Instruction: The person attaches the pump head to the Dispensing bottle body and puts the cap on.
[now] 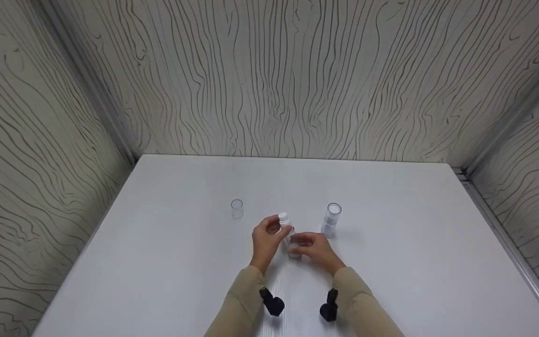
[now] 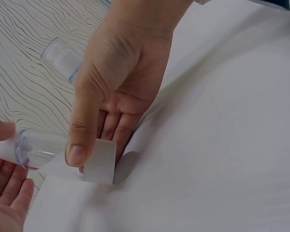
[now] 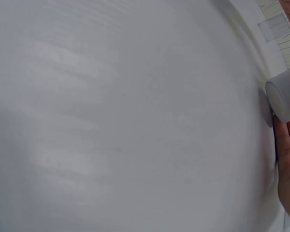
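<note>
Both hands are on one small clear bottle with a white base, held tilted over the white table. My left hand pinches its white top, which meets the clear rim. Lower down, my right hand grips the bottle near the base, thumb on the near side and fingers behind. The base also shows at the edge of the right wrist view. Whether the white top is fully seated in the bottle is hidden by the fingers.
A similar bottle with a clear cap stands just beyond my right hand. A loose clear cap stands farther off to the left. The white table ends at wood-grain-patterned walls.
</note>
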### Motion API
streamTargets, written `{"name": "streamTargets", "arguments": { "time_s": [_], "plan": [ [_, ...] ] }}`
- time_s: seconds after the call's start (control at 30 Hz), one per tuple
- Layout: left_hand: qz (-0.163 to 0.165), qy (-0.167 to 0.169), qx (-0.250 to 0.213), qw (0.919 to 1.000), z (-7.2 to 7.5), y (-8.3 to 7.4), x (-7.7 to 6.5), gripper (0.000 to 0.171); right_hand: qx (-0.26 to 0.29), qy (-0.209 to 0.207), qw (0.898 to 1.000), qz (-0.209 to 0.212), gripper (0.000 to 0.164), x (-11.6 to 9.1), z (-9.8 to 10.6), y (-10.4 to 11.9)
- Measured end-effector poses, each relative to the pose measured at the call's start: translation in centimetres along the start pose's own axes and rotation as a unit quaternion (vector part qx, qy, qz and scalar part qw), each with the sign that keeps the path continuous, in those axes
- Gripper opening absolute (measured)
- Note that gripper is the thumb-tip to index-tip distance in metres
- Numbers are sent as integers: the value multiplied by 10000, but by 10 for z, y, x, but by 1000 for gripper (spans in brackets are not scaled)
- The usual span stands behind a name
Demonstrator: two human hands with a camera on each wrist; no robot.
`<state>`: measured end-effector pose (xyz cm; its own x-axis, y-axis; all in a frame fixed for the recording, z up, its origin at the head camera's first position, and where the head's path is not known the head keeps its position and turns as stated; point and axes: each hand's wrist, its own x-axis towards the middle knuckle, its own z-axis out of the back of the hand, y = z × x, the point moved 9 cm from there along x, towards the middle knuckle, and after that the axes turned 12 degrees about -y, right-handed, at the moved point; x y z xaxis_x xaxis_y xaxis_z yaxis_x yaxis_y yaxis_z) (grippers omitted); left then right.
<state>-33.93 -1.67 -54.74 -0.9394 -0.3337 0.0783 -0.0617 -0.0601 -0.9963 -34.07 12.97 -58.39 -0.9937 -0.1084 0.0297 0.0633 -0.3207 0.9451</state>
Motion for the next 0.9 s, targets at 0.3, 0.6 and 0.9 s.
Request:
{"name": "streamTargets", "arguments": {
  "time_s": [0.3,0.6,0.9],
  "plan": [
    [-41,206,-122,9997,-4,0,0,39,46,-30,9999,-108,46,-1,0,0],
    [79,237,-226,9994,-6,1,-1,41,108,-32,9998,-159,46,0,0,-3],
    [-36,-95,-74,9999,-1,0,0,44,67,29,9999,-83,46,0,0,-3]
  ]
}}
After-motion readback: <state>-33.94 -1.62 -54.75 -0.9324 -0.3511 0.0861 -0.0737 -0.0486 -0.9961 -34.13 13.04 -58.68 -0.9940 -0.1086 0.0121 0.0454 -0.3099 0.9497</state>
